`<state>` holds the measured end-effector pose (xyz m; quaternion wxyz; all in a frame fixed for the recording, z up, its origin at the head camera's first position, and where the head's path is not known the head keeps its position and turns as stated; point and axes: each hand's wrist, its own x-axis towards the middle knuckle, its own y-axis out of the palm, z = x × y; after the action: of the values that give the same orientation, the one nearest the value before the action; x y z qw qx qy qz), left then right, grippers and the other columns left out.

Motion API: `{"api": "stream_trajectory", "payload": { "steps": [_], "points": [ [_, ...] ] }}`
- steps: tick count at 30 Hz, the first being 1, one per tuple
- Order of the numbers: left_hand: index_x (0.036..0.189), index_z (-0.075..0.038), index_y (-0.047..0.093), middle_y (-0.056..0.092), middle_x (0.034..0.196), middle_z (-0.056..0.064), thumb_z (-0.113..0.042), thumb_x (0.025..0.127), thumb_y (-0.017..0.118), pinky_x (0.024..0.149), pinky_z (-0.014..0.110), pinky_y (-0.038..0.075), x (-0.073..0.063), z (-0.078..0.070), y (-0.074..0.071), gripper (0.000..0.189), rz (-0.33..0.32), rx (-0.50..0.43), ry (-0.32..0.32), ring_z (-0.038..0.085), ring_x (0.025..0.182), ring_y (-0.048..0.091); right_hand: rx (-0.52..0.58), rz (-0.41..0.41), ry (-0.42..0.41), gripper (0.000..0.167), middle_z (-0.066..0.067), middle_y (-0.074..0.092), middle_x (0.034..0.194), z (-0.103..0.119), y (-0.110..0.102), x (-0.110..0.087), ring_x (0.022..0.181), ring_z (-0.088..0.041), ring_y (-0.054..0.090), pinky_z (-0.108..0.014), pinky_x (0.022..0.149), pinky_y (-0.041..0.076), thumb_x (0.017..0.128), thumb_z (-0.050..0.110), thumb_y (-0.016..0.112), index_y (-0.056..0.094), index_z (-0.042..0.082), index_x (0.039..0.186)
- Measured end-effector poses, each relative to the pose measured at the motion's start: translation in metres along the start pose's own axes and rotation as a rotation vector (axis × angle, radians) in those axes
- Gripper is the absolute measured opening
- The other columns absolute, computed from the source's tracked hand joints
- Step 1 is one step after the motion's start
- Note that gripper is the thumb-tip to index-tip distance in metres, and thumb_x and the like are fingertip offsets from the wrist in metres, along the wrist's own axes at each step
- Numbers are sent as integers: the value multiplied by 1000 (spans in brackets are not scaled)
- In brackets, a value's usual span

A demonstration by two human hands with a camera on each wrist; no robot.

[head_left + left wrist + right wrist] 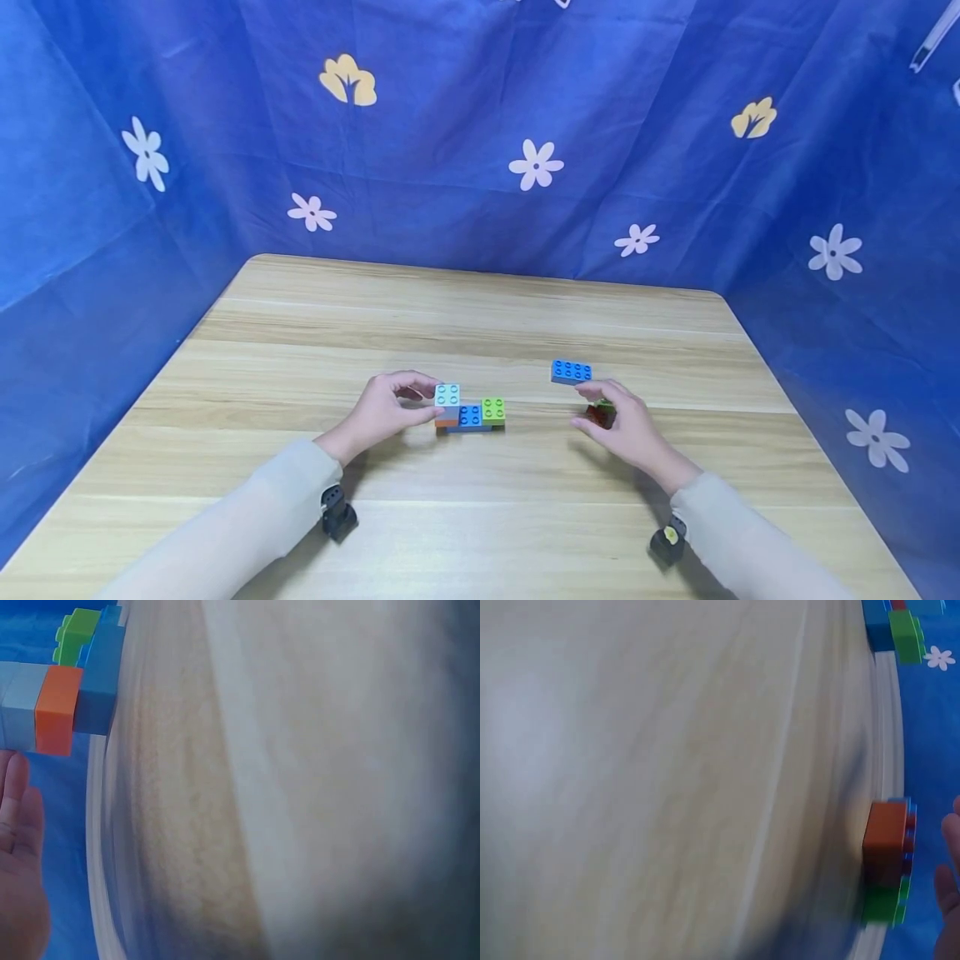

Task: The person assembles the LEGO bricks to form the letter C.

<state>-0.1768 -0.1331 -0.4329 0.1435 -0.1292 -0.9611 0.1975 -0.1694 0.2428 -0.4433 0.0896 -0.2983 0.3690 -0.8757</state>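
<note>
My left hand (378,414) pinches a light blue brick (447,398) between thumb and fingers, from its left side. That brick sits on an orange brick (58,711), which is on the left end of a longer blue brick (100,682). A lime green brick (493,409) stands on the right end of this build. Over to the right, my right hand (628,423) has thumb and fingers spread around an orange-brown brick (885,841) and a green brick (883,904). In the right wrist view its fingertips (952,826) stand apart from them.
A loose blue brick (572,372) with two rows of studs lies just beyond my right hand. The wooden table (465,517) is bordered at the back and sides by a blue flowered curtain (450,150). Small black cameras (339,514) sit on both wrists.
</note>
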Motion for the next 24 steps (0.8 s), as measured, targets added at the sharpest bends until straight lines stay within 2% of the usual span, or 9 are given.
{"api": "stream_trajectory", "payload": {
  "steps": [6,13,24],
  "points": [
    [100,-6,71,69,95,3,-15,73,83,84,38,53,0,1,-1,31,-2,-11,20,22,88,63,-41,-35,98,48,-3,65,100,-6,-9,-14,93,-18,61,-43,80,52,71,18,85,63,6,112],
    [100,6,67,68,95,15,2,75,78,86,52,50,-7,-38,-5,27,8,-25,4,38,90,62,-99,-29,177,50,-1,64,99,-10,-11,-23,90,-18,62,-41,84,51,70,22,86,63,6,111],
    [101,5,67,68,96,15,1,75,77,86,53,50,-8,-40,-5,27,14,-26,8,38,90,62,-166,-30,273,45,-2,65,95,-9,-6,-28,86,-20,61,-40,80,53,69,26,86,65,6,103]
  ]
}}
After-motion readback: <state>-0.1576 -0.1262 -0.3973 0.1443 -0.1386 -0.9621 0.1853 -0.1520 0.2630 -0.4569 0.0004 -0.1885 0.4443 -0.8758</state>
